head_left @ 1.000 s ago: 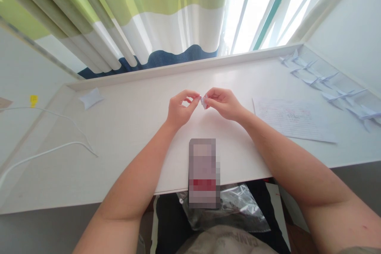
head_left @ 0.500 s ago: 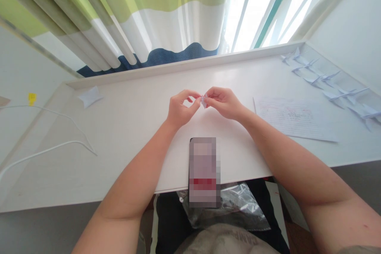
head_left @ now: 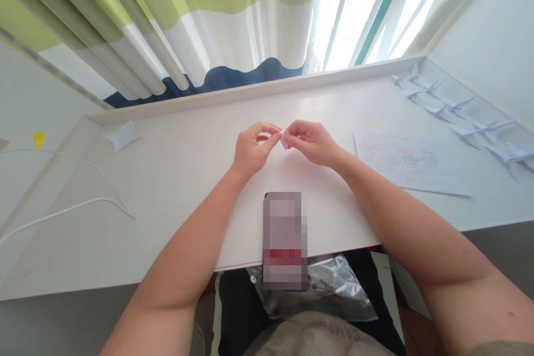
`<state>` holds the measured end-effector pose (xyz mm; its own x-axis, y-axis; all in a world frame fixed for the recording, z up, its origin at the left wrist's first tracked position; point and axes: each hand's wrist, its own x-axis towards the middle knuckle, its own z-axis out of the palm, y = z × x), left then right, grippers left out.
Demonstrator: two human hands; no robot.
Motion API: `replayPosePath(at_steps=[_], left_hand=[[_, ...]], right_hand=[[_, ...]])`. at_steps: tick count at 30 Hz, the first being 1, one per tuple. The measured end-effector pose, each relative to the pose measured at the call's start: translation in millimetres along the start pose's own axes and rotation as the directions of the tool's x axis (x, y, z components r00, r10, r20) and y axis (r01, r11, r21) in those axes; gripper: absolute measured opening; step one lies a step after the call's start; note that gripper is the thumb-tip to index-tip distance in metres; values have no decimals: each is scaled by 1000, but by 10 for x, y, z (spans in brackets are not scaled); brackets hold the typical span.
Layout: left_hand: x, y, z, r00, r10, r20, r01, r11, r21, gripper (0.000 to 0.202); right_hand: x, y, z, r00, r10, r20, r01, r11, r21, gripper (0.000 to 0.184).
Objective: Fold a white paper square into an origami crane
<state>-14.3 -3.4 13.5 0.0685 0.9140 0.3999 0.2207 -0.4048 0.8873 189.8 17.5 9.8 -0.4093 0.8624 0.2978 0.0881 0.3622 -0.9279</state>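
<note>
Both hands meet above the middle of the white table (head_left: 175, 178). A tiny folded piece of pale paper (head_left: 285, 139) is pinched between them. My left hand (head_left: 251, 148) grips its left side with thumb and forefinger, the other fingers curled. My right hand (head_left: 314, 142) pinches its right side, fingers closed. Most of the paper is hidden by the fingertips.
A phone (head_left: 284, 240) lies at the table's near edge. A written sheet (head_left: 406, 164) lies to the right, with several folded paper cranes (head_left: 467, 122) along the far right edge. A small folded paper (head_left: 122, 136) and a white cable (head_left: 67, 208) lie left. A curtain (head_left: 187, 22) hangs behind.
Both hands have stayed together on the small paper, with only slight finger shifts; the view has drifted a little.
</note>
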Motion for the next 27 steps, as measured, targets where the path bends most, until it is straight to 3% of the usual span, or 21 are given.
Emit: replayPosePath(at_steps=[7, 13, 21, 27], left_hand=[[30, -26, -39, 1000, 13, -1, -12, 997, 71, 8], [45, -45, -67, 999, -35, -11, 35, 999, 3, 21], [79, -102, -71, 995, -93, 22, 95, 990, -101, 43], [62, -155, -61, 993, -107, 38, 109, 992, -56, 24]], right_hand=[[-3, -10, -21, 1000, 11, 4, -10, 996, -88, 22], [-1, -7, -31, 1000, 9, 8, -8, 994, -111, 24], [16, 30, -1, 1000, 23, -3, -23, 999, 39, 22], [28, 43, -9, 999, 38, -26, -36, 996, 80, 22]])
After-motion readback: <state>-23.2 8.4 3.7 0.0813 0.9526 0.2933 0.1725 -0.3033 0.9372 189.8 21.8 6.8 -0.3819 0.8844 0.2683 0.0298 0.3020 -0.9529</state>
